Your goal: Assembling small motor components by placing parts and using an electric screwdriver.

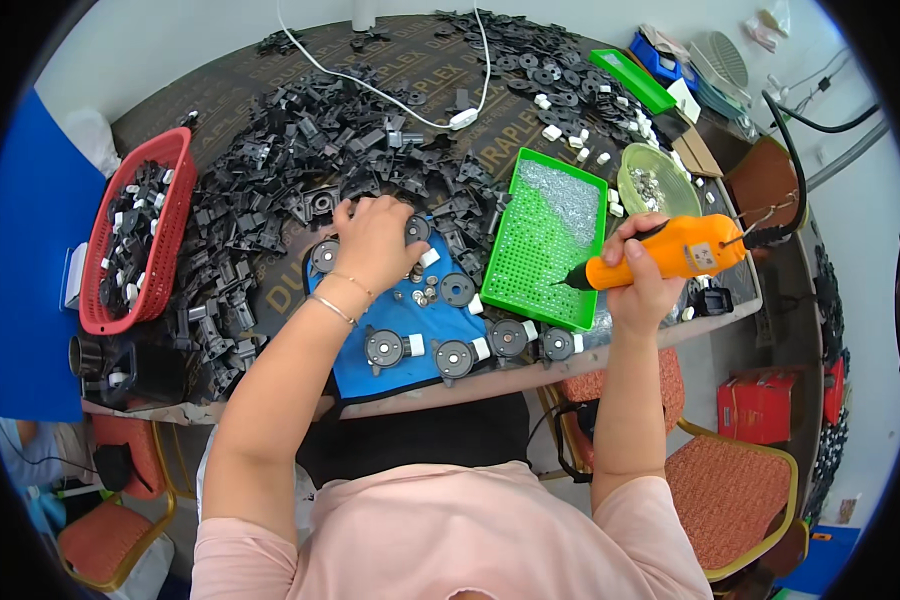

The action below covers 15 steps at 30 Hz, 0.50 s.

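My right hand (638,278) is wrapped round an orange electric screwdriver (685,250), whose dark tip points left over a green perforated tray (500,290). Small silver screws (560,200) are heaped in the tray's far part. Over a blue cloth (370,375), my left hand (375,240) arches with its thumb and a finger at the rim of a round black part (417,228). A white block (429,257) sits beside that thumb. Small metal discs (426,290) lie nearby. Several round black parts with white blocks (385,347) line the cloth's near side.
Loose black plastic parts (270,170) cover much of the table. A red basket (110,318) of black and white pieces stands left. Beyond the screwdriver is a yellow-green bowl (635,160) with small metal pieces. A white cord (370,92) with a switch crosses the back.
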Each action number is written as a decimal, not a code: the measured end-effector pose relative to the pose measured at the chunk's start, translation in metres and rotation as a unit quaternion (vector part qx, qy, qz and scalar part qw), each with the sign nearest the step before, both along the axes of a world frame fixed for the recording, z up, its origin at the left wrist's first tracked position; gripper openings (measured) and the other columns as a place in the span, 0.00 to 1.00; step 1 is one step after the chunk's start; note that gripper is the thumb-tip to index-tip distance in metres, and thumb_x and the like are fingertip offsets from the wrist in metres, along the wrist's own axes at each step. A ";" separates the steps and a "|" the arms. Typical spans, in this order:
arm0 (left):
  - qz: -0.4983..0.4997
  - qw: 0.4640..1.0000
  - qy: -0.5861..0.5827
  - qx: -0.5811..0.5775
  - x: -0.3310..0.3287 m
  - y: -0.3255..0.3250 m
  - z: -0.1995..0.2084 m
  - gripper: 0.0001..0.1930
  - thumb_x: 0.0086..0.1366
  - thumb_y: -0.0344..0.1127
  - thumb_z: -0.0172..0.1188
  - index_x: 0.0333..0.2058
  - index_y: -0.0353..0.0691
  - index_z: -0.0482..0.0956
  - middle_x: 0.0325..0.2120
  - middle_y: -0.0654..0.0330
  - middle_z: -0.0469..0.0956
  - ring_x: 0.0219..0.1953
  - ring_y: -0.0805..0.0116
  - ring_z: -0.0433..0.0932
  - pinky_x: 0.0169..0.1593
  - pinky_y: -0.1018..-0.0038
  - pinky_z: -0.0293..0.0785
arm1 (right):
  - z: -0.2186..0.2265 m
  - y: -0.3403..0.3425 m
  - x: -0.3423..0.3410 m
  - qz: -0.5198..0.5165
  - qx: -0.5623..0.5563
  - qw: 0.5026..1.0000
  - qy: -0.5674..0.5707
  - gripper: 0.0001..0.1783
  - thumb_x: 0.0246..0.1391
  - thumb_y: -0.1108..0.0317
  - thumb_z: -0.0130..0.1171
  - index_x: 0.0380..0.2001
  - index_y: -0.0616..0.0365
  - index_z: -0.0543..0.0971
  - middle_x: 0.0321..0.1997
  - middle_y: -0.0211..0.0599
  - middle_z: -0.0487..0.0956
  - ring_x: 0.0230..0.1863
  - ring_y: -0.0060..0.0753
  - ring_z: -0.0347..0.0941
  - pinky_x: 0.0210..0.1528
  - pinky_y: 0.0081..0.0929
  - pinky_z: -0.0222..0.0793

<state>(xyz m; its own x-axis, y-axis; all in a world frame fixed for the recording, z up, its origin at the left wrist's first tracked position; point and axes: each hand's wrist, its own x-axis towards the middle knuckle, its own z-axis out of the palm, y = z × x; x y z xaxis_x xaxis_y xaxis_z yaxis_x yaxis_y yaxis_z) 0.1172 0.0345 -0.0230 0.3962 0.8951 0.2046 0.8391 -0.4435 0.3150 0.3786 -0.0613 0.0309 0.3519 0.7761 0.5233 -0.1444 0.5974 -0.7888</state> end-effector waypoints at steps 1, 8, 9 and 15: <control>-0.004 1.000 0.001 -0.001 -0.001 -0.001 0.000 0.24 0.46 0.43 0.69 0.43 0.42 0.76 0.41 0.59 0.75 0.50 0.59 0.69 0.60 0.54 0.48 | 0.000 0.000 -0.001 -0.004 -0.001 1.000 0.001 0.14 0.46 0.77 0.57 0.38 0.60 0.70 0.34 0.40 0.72 0.25 0.29 0.70 0.30 0.27 0.67; -0.046 0.993 -0.104 -0.025 -0.001 -0.060 0.028 0.20 0.44 0.40 0.69 0.34 0.37 0.76 0.31 0.53 0.77 0.37 0.53 0.75 0.45 0.62 0.67 | -0.004 0.003 -0.001 0.023 0.006 1.000 0.011 0.14 0.45 0.80 0.56 0.37 0.62 0.70 0.34 0.40 0.72 0.25 0.29 0.69 0.29 0.26 0.68; -0.050 0.993 -0.103 -0.019 0.001 -0.070 0.023 0.19 0.44 0.41 0.69 0.32 0.36 0.75 0.29 0.52 0.76 0.34 0.52 0.75 0.41 0.61 0.67 | -0.005 0.003 -0.003 0.023 0.005 1.000 0.012 0.14 0.45 0.80 0.56 0.37 0.62 0.70 0.34 0.40 0.72 0.25 0.29 0.69 0.29 0.26 0.68; -0.032 0.998 -0.044 -0.018 0.010 -0.098 0.017 0.20 0.43 0.44 0.70 0.26 0.37 0.72 0.25 0.54 0.74 0.30 0.53 0.73 0.36 0.62 0.65 | -0.009 0.004 -0.007 0.014 -0.019 1.000 -0.012 0.13 0.45 0.80 0.56 0.37 0.63 0.69 0.33 0.41 0.72 0.24 0.27 0.69 0.28 0.24 0.68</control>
<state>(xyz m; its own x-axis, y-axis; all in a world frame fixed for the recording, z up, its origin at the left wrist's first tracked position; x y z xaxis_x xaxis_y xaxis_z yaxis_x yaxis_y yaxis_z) 0.1276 -0.0638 -0.0056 0.4346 0.8762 0.2084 0.7782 -0.4818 0.4029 0.3714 -0.0573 0.0220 0.3169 0.8045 0.5023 -0.1410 0.5637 -0.8139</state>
